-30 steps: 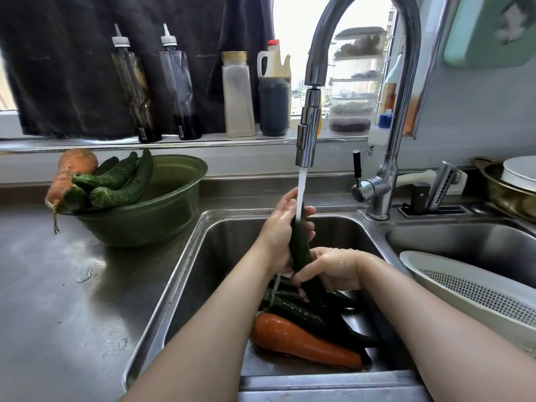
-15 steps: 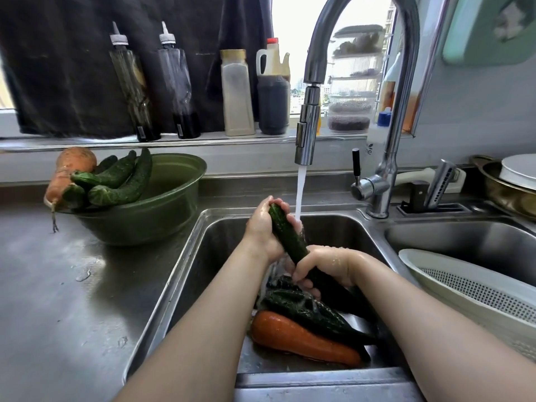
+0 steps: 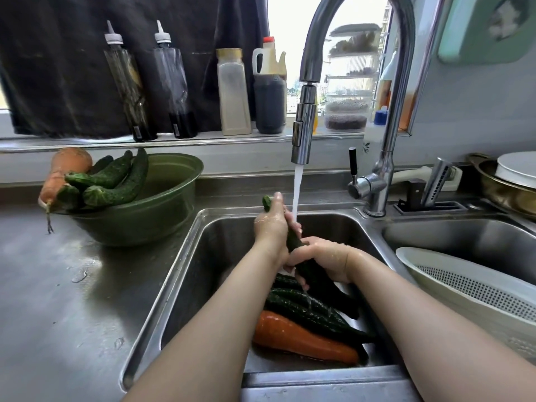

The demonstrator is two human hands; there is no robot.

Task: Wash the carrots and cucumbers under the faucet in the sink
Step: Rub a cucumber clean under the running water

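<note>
Head view: we clamp one cucumber in both hands, the left hand curled round its upper end and the right hand round its lower half. The faucet runs onto it. Below our hands in the sink lie other cucumbers and a carrot.

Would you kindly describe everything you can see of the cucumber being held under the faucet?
The cucumber is long, slim and dark green. It is tilted, its paler tip pointing up and left, its lower end down over the other cucumbers and a carrot lying in the sink. The left hand grips its upper part, the right hand its middle. The water stream from the faucet lands at the left hand's fingers.
</note>
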